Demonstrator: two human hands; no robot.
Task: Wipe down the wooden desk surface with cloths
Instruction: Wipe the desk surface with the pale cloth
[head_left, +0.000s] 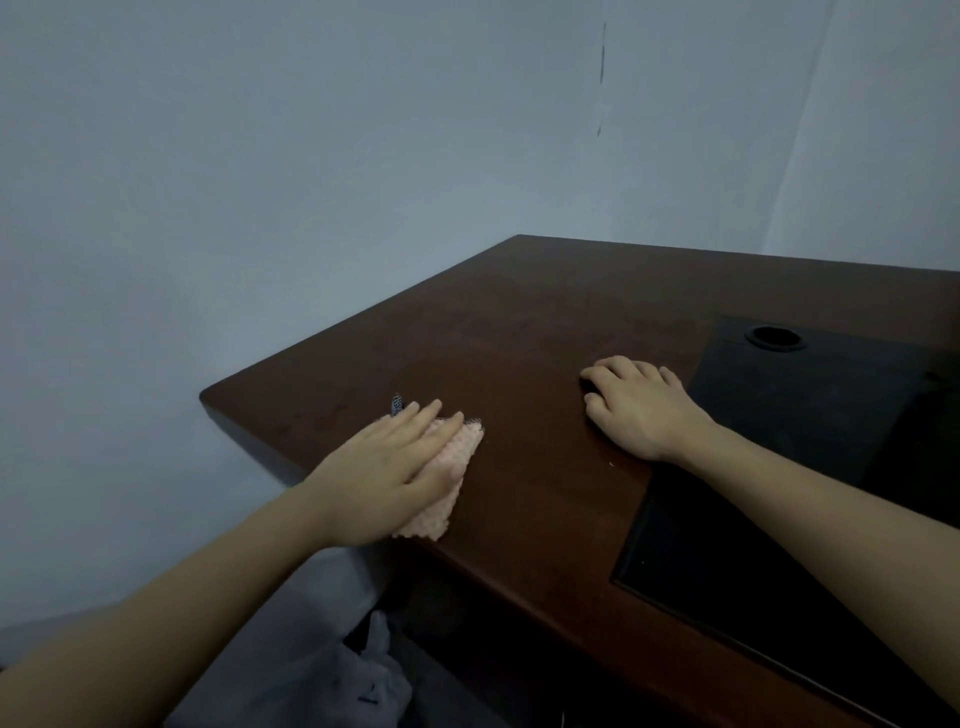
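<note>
A dark brown wooden desk (545, 332) fills the right half of the view, its left corner near a pale wall. A pink textured cloth (451, 483) lies flat on the desk near the left front edge. My left hand (387, 470) presses on the cloth with straight fingers and covers most of it. A small dark mesh scrap (397, 404) pokes out past the fingertips. Further right, my right hand (636, 402) rests on the bare wood, its fingers bent down at the tips, holding nothing.
A black inset pad (795, 415) covers the desk's right part, with a round cable hole (774, 338) at its far end. A plastic bag (363, 675) lies on the floor below the desk's front edge. Pale walls stand behind and to the left.
</note>
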